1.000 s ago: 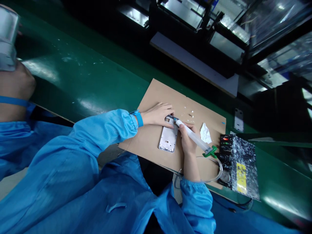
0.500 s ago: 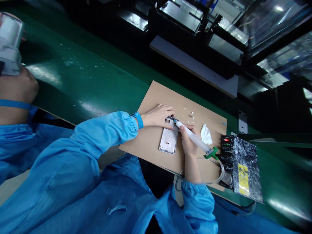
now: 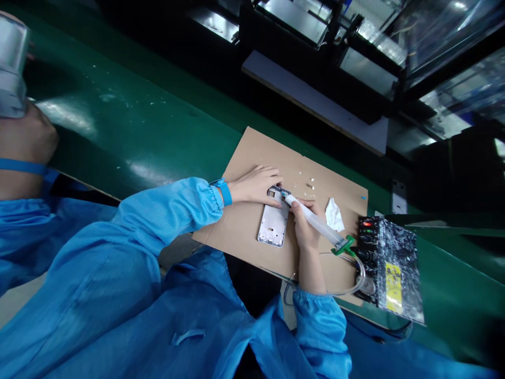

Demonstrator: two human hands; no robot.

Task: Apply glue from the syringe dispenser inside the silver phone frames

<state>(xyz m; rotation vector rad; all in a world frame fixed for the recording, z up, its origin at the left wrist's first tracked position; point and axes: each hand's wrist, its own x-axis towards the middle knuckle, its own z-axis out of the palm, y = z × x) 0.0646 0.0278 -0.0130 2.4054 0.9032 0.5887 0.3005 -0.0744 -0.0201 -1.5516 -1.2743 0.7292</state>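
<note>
A silver phone frame (image 3: 272, 225) lies on the brown cardboard sheet (image 3: 240, 160), with cut-outs and a dark strip near its top end. My left hand (image 3: 258, 185) grips that top end, its thumb along the face and its fingers around the far edge. In my right hand (image 3: 305, 229) is a translucent dispensing syringe (image 3: 320, 226), slanted, with a green cap and a clear hose at its back. The syringe tip is at the top right part of the frame; whether it touches cannot be made out.
A crumpled white tissue (image 3: 333, 215) and small white crumbs (image 3: 311, 182) lie on the cardboard. Right of it stands a stained black dispenser controller (image 3: 394, 268) with a red display. At far left, another person's hand (image 3: 27, 134) holds a grey object. A pale shelf (image 3: 311, 100) runs behind.
The view has shifted slightly. My hands keep their holds, and the syringe tip stays near the top end of the frame. The other person's hand has moved slightly left.
</note>
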